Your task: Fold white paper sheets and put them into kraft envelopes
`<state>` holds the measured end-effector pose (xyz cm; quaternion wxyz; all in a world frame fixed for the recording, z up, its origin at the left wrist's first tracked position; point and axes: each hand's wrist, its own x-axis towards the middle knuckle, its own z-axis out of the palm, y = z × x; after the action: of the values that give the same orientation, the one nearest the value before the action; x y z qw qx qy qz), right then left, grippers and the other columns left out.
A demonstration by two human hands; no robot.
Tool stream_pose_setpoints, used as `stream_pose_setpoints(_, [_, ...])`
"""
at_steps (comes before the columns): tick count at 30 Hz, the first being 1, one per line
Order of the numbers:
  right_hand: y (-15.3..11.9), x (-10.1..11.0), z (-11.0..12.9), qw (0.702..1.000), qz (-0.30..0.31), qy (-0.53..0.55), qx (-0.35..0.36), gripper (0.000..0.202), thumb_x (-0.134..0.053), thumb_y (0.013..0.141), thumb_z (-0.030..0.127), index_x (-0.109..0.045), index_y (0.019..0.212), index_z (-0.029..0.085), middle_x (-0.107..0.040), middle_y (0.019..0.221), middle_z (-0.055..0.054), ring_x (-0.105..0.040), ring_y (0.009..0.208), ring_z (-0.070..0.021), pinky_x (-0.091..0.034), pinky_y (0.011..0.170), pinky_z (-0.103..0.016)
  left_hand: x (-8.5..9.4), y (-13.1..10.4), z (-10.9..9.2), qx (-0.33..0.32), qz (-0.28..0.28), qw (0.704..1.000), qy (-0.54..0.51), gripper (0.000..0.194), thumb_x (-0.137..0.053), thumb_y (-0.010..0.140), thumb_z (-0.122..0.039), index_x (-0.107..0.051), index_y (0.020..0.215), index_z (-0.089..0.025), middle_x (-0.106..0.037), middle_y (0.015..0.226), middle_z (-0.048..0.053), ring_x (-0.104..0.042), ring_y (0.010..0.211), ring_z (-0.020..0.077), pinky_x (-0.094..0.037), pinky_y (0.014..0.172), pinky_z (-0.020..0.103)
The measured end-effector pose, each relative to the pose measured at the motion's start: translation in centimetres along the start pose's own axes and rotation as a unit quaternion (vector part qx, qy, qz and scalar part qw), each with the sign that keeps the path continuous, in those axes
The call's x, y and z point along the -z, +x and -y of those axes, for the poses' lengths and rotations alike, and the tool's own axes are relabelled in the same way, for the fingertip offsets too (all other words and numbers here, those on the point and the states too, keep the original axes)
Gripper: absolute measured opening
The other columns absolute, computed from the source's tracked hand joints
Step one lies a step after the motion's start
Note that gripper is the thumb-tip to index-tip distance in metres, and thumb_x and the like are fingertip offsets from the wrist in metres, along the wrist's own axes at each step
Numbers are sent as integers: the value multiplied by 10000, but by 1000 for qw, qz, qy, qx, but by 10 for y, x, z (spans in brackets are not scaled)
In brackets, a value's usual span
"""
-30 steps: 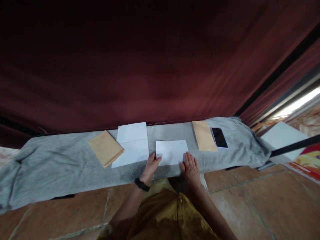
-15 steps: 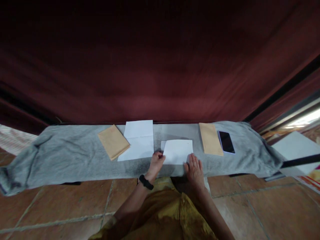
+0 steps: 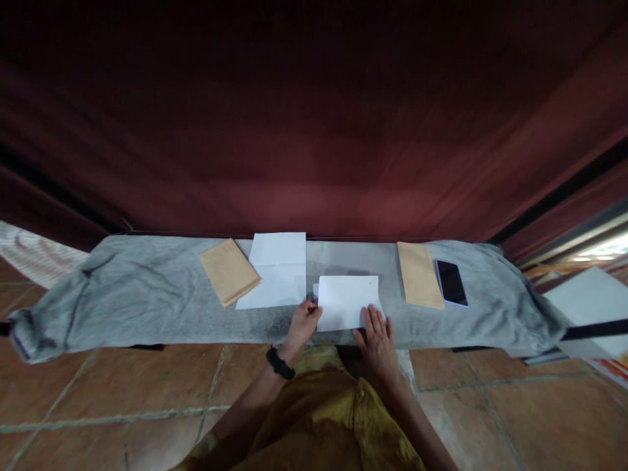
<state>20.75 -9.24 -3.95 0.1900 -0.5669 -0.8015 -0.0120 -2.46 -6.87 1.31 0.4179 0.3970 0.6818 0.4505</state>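
A folded white paper (image 3: 347, 297) lies in front of me on the grey cloth (image 3: 147, 307). My left hand (image 3: 303, 325) pinches its left edge between thumb and fingers. Resting on the paper's lower right part, my right hand (image 3: 377, 337) has its fingers stretched out and the thumb apart. To the left lies a larger white sheet (image 3: 282, 275) with a crease across it. A stack of brown envelopes (image 3: 229, 271) overlaps that sheet's left side.
More brown envelopes (image 3: 420, 276) lie to the right, beside a dark-screened phone (image 3: 452, 282). A dark red curtain (image 3: 314, 163) hangs behind the cloth-covered surface. A white panel (image 3: 591, 301) stands at the far right, above the tiled floor (image 3: 167, 392).
The folded paper's upper layer has come down flatter and straighter. My right hand has shifted slightly left on it, and the whole view has turned a little.
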Motion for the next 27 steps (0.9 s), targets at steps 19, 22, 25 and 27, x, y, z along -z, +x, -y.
stream_pose_setpoints(19, [84, 62, 36, 674, -89, 663, -312, 505, -528, 922, 559, -658, 1180, 145, -755, 1050, -91, -691, 1031, -252, -568, 888, -356, -17, -8, -36, 50, 66, 981, -173, 686, -639, 865, -508, -399, 1434, -210, -631, 1300, 149, -665, 1127, 239, -571, 851, 332])
stream_pose_setpoints(22, [88, 54, 39, 588, -110, 727, -338, 465, -568, 885, 556, -640, 1134, 171, -751, 1047, -79, -712, 974, -240, -591, 806, -343, -31, -10, -29, 58, 112, 972, -200, 795, -707, 796, -491, -389, 1460, -192, -698, 1205, 138, -691, 1063, 251, -572, 840, 349])
stream_pose_setpoints(25, [77, 36, 35, 596, -91, 713, -358, 383, -578, 857, 503, -633, 1088, 202, -747, 1089, -86, -715, 977, -244, -601, 792, -358, -44, -5, -20, 9, 108, 976, -187, 807, -730, 751, -382, -408, 1463, -180, -730, 1151, 111, -710, 997, 243, -567, 851, 356])
stream_pose_setpoints(27, [65, 25, 29, 603, -59, 703, -372, 367, -608, 825, 500, -633, 1038, 203, -749, 1079, -106, -722, 944, -258, -605, 796, -397, -47, 5, -13, -8, 96, 984, -152, 830, -689, 753, -274, -351, 1504, -167, -740, 1126, 104, -718, 966, 239, -569, 858, 370])
